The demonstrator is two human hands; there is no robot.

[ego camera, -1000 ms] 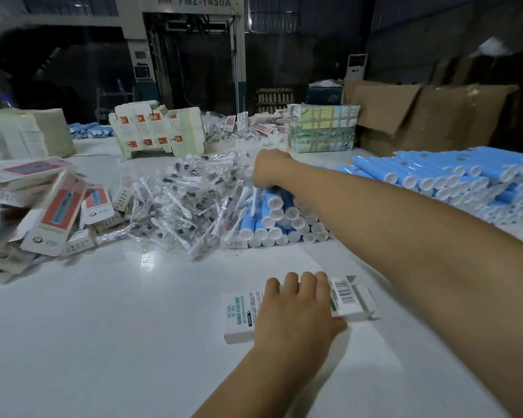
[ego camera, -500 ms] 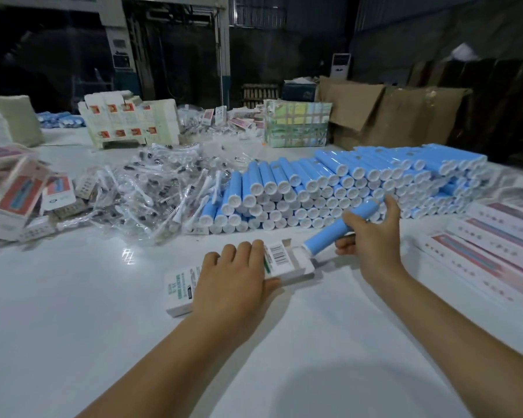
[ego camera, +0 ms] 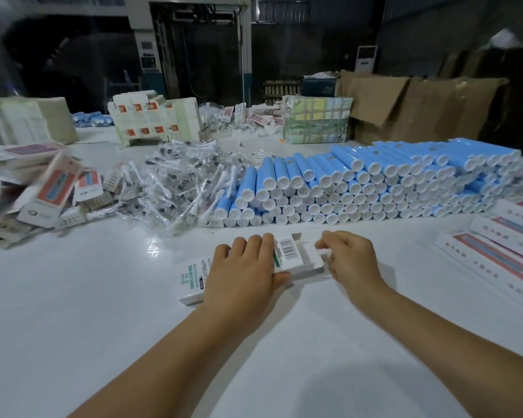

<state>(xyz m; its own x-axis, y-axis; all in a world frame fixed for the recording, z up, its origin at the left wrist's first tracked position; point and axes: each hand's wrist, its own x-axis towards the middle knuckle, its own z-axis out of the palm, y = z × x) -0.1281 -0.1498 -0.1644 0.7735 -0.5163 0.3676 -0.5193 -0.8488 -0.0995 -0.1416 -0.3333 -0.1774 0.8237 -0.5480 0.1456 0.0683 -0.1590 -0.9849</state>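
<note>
A white carton (ego camera: 293, 254) with a barcode lies on the white table (ego camera: 73, 312) in front of me. My left hand (ego camera: 242, 273) lies over its middle, fingers draped over the far edge and thumb at the near edge, holding it down. My right hand (ego camera: 351, 257) is at the carton's open right end, its fingertips pinching the white end flap (ego camera: 317, 251). No blue tube shows in either hand. Behind the carton stands a long stack of blue tubes with white caps (ego camera: 375, 182).
A heap of plastic-wrapped brush heads (ego camera: 169, 182) lies left of the tubes. Loose printed cartons (ego camera: 49, 188) pile up at the far left, and flat cartons (ego camera: 495, 251) lie in rows at the right. A wrapped bundle (ego camera: 317, 119) and cardboard boxes (ego camera: 420, 107) stand at the back.
My right hand took a blue tube from the stack and brought it to the carton's open end. The tube is now out of sight and the hand is on the end flap. My left hand stayed on the carton.
</note>
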